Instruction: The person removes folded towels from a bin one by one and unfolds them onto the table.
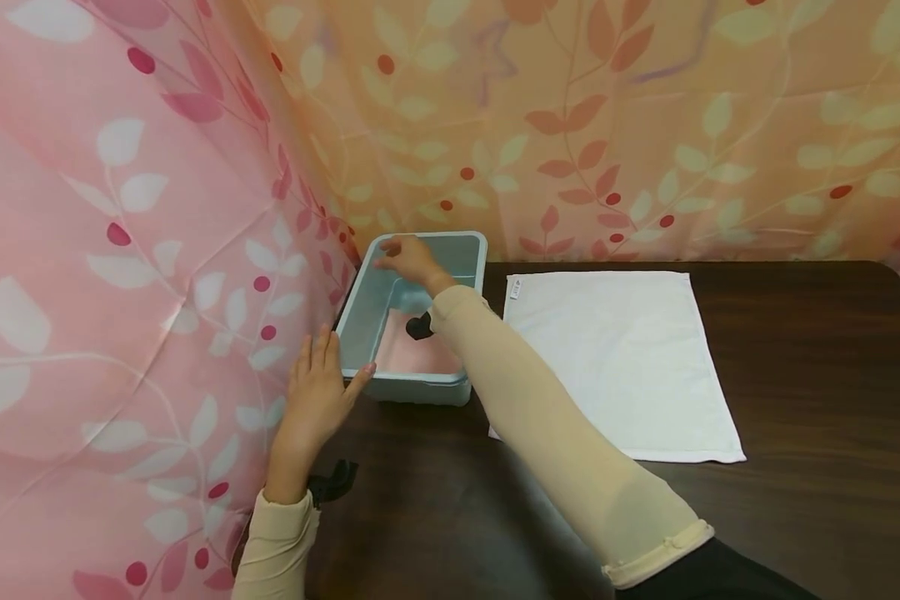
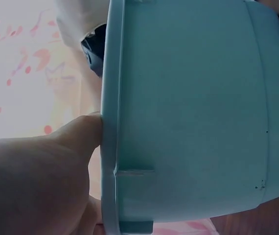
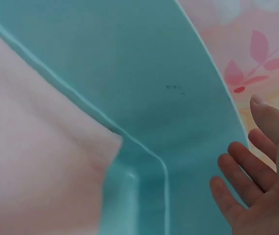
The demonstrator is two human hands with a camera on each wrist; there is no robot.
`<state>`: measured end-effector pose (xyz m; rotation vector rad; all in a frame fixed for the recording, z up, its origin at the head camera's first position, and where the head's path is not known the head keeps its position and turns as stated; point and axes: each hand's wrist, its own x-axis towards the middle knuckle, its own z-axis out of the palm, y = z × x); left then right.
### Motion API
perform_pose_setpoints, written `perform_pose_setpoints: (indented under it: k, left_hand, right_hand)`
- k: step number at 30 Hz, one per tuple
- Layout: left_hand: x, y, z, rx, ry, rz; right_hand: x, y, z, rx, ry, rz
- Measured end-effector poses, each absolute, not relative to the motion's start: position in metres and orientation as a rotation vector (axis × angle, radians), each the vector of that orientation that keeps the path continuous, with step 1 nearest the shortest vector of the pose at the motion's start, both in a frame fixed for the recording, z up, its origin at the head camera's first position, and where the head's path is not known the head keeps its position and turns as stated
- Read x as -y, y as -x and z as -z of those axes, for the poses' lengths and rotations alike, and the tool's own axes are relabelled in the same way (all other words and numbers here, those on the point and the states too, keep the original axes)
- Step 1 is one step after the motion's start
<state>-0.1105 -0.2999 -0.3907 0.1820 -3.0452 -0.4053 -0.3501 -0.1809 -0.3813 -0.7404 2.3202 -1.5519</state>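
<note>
Blue-green rectangular plastic bin [image 1: 412,389]: stands upright on the dark brown wooden table [image 1: 817,375], at its far left, a short wall turned toward me. Inside, a pale pink piece of cloth [image 1: 412,350] lies low, toward the near end; the right wrist view shows 1 corner of it beside a moulded ledge of the wall.

My 2 hands are both at the bin. Left hand [image 1: 318,396]: at the near left corner, fingers straight along the outside, thumb out over the near rim. It touches the bin without closing round it. The left wrist view is dark and cuts off much of the hand, so I cannot tell how firmly the thumb presses. Right hand [image 1: 412,260]: above the far left part of the bin, palm bare, fingers loosely bent and apart, nothing held.

To the right of the bin, a white square cloth [image 1: 615,358] is spread flat on the table, a small printed label [image 1: 516,288] at its far left corner. Leaf-patterned pink fabric [image 1: 120,333] hangs on the left, leaf-patterned orange fabric [image 1: 457,125] behind. Cream sleeves [image 1: 540,400] cover both my forearms.
</note>
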Motion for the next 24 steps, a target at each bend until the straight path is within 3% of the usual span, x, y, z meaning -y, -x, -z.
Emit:
perform_pose_setpoints:
  k: [9, 24]
  left_hand:
    - [0.300, 0.106, 0.390, 3.024, -0.185, 0.403]
    - [0.298, 0.100, 0.391, 2.968, -0.162, 0.379]
  right_hand:
    - [0.188, 0.339, 0.409, -2.364, 0.688, 1.447]
    - [0.188, 0.331, 0.415, -2.533, 0.628, 0.936]
